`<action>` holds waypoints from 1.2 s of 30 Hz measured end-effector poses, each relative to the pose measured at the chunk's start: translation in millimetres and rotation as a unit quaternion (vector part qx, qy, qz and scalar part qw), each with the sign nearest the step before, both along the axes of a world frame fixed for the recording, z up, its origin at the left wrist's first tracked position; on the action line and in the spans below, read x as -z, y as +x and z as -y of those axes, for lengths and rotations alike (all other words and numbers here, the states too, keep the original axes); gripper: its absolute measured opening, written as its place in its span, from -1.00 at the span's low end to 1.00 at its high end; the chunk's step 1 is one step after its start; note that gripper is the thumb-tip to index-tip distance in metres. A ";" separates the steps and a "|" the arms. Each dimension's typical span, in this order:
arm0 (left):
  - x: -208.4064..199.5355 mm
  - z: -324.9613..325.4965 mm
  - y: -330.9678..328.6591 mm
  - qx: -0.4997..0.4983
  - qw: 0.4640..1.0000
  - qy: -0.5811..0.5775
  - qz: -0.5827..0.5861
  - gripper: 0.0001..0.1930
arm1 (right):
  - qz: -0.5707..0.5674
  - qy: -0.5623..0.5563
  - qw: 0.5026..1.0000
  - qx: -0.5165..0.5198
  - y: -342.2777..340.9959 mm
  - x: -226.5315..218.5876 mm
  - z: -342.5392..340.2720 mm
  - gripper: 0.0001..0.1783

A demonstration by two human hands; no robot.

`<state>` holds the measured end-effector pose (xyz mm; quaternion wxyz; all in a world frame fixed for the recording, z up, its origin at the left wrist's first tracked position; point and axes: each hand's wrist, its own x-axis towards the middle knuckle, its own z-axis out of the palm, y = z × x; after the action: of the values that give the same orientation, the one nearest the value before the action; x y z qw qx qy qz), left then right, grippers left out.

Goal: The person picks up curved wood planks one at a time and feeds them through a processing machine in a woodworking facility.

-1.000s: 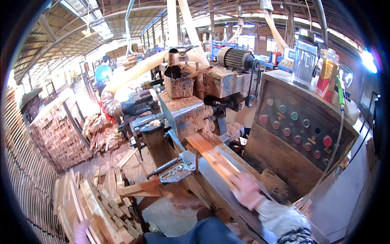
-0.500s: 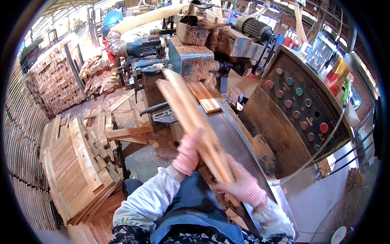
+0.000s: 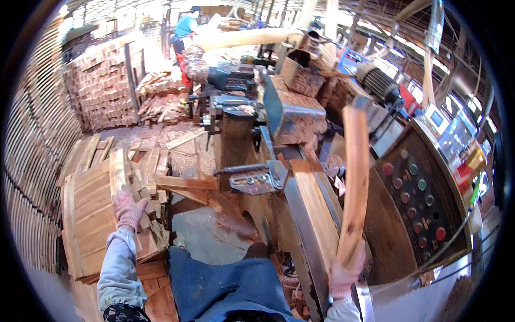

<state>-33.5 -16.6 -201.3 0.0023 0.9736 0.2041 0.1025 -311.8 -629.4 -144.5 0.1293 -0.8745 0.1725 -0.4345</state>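
Observation:
My right hand point(image 3: 346, 272), in a pale pinkish work glove, grips the lower end of a curved wooden board point(image 3: 355, 177) that stands tilted up above the machine bed. Below and beside it, a second long wooden board point(image 3: 314, 206) lies along the metal bed point(image 3: 303, 225). At the left, my gloved left hand point(image 3: 129, 210) rests on a light wooden strip point(image 3: 119, 170) on top of the board stack point(image 3: 88, 220). Its thumb is held apart from the fingers, whose tips are partly hidden.
A control panel point(image 3: 416, 198) with red and green buttons stands at the right. Ahead is a sawdust-covered machine point(image 3: 295, 115) with a metal clamp bracket point(image 3: 255, 180). Stacked wood blocks point(image 3: 104, 80) rise at the back left; a person in blue point(image 3: 186, 26) is farther off.
My left hand has left the wood held in both hands and moved to the stack. My right hand has swung its board upright, rightward. A long board now shows on the bed; the view shifted.

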 end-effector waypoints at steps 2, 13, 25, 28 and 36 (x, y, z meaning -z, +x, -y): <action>-9.8 -0.4 -14.5 -0.069 0.994 -0.088 -0.014 0.02 | 0.005 0.038 0.999 0.033 75.4 4.2 4.6 0.01; -16.6 -72.6 -46.5 -0.186 0.977 -0.109 0.001 -0.24 | -0.041 0.094 0.979 -0.174 97.8 -6.5 -23.3 -0.24; 93.7 -377.0 -135.4 -0.259 0.951 -0.138 0.096 -0.31 | -0.256 -0.144 0.949 -0.113 -84.6 -65.6 -28.9 -0.67; 97.9 -393.4 -138.4 -0.260 0.948 -0.161 0.093 -0.27 | -0.197 -0.129 0.960 -0.151 -22.2 -54.4 -13.3 -0.69; 11.9 -161.8 -146.6 -0.021 0.607 -0.782 0.136 -0.35 | -0.138 -0.095 0.970 -0.175 126.8 -27.0 -2.9 -0.55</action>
<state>-180.2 145.2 -213.2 0.7887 0.5713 0.2244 0.0347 -185.0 -626.4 -117.4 0.0941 -0.9510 -0.0090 -0.2945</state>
